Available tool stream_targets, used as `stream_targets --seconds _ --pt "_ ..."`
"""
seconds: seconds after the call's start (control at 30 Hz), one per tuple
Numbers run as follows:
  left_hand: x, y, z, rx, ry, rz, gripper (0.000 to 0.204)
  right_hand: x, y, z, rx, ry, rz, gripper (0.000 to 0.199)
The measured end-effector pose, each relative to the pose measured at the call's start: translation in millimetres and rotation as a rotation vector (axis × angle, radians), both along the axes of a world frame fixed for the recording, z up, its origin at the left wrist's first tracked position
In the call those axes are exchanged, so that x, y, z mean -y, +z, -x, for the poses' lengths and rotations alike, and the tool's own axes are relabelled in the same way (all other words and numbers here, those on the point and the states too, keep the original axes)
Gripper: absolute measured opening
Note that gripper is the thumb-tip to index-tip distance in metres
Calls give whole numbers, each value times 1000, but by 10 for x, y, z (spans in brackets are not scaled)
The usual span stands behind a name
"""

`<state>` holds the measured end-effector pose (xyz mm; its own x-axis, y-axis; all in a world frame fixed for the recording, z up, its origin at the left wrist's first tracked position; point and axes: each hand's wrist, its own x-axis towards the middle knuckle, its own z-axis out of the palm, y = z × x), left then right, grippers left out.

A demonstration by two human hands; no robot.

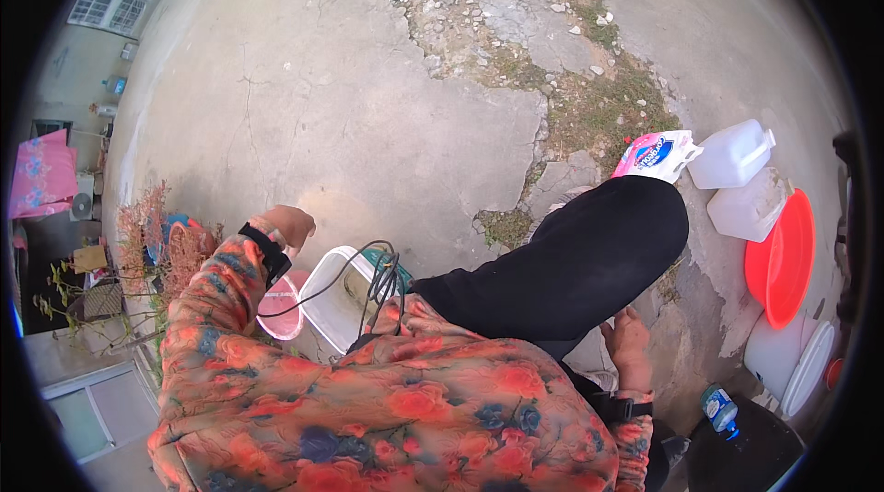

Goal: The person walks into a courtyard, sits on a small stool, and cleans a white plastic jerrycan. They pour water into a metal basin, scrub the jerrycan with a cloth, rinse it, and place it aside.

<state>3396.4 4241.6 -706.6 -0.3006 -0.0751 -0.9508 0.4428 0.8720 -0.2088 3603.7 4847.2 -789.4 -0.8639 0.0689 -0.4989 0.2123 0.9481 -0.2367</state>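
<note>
My left hand (pixel 290 224) is held out over the concrete above a pink bucket (pixel 284 308). The back of the hand faces up and its fingertips are hidden, so its grip does not show. Beside the bucket is a white rectangular tub (pixel 333 294) with a dark cable (pixel 379 275) looped across it. My right hand (pixel 629 345) hangs low beside my bent black-trousered leg (pixel 571 257). Its fingers point away from me, slightly apart, and I see nothing between them. Black straps circle both wrists over floral sleeves.
At the right stand a pink-and-white package (pixel 656 156), translucent jugs (pixel 734 153), a red basin (pixel 783 257) and a blue-labelled bottle (pixel 720 411) on a dark round surface. Broken concrete with rubble and grass (pixel 599 105) lies ahead. Plants (pixel 161 248) grow at the left.
</note>
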Motion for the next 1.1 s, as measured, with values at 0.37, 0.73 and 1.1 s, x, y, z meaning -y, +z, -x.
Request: stream_targets --seconds 0.37,0.73,1.1 --pt "-162 -895 -589 -221 -104 -226 32 153 40 41 86 59 -24 30" --pt "-174 -756 -42 -294 -284 -105 26 -216 559 -53 -144 -90 -129 27" --pt "-1083 -136 1681 -729 -221 -152 22 -387 1174 -307 -198 -284 -116 27"
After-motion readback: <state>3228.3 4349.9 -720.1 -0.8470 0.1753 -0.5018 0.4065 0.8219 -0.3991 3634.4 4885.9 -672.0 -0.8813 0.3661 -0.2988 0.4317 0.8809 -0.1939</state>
